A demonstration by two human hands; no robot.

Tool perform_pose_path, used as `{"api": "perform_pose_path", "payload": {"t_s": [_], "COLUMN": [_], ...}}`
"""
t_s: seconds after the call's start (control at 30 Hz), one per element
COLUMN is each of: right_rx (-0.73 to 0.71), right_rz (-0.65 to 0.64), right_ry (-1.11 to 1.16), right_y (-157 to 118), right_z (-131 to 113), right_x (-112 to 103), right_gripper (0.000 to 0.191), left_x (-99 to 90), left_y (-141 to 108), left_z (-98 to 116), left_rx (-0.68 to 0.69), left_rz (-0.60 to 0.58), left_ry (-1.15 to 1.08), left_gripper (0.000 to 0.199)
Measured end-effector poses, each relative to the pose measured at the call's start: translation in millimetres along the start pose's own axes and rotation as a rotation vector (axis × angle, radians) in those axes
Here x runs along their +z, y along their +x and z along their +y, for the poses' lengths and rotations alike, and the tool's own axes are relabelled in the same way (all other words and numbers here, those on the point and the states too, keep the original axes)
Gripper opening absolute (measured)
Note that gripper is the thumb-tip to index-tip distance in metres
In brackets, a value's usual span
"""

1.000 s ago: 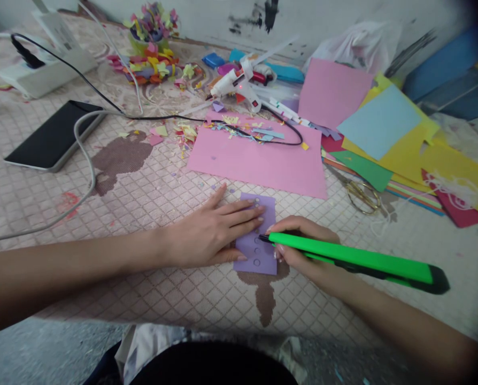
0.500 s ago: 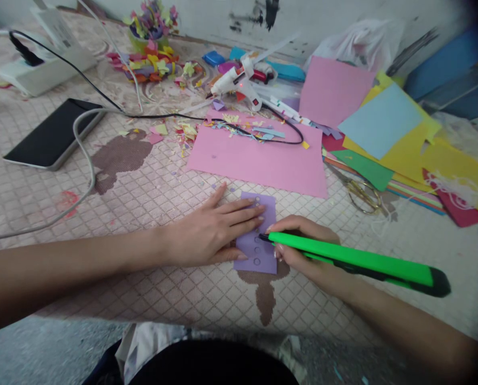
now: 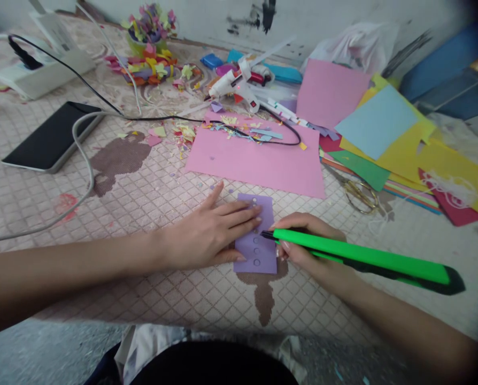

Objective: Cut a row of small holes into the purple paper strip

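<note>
A small purple paper strip (image 3: 266, 256) lies on the patterned tablecloth in front of me, with a row of small circles down its middle. My left hand (image 3: 215, 230) rests flat across its left side, fingers stretched out, covering some of the circles. In my right hand (image 3: 307, 240) is a bright green utility knife (image 3: 363, 254), gripped near its front end. Its dark tip is over the paper, close to the circles just right of my left fingertips; whether it touches the paper I cannot tell.
Beyond my hands lies a pink sheet (image 3: 259, 166) with paper scraps and a black cable on it. Behind it stands a white glue gun (image 3: 239, 83). Gold-handled scissors (image 3: 361, 195) and coloured sheets (image 3: 383, 123) are at right. A black tablet-like device (image 3: 54, 136) and power strip (image 3: 46, 69) sit at left.
The knife's tip has shifted slightly up and right over the purple paper, and its rear end has swung to the right. My left hand stays nearly still.
</note>
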State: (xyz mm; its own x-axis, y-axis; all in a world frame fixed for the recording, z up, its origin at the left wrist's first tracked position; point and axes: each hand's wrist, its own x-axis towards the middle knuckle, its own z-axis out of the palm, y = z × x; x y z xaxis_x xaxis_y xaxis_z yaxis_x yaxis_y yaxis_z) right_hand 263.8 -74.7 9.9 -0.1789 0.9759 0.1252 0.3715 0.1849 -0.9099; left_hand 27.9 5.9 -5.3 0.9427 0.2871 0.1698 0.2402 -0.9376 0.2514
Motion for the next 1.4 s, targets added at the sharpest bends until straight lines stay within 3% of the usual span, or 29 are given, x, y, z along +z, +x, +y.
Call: {"api": "perform_pose_path", "payload": {"t_s": [1.03, 1.4], "right_rx": [0.017, 0.128], "right_rz": [-0.063, 0.041], "right_ry": [-0.136, 0.115], "right_y": [1.0, 2.3], "right_z": [-4.4, 3.3], "right_x": [2.2, -2.8], "right_gripper": [0.014, 0.014], "left_x": [-0.8, -2.1], "left_y": [1.1, 0.5], "left_z": [2.4, -1.4], "left_rx": [-0.019, -0.002], "left_rz": [-0.003, 0.000], "left_ry": [0.010, -0.035], "left_gripper": [0.060, 0.063]}}
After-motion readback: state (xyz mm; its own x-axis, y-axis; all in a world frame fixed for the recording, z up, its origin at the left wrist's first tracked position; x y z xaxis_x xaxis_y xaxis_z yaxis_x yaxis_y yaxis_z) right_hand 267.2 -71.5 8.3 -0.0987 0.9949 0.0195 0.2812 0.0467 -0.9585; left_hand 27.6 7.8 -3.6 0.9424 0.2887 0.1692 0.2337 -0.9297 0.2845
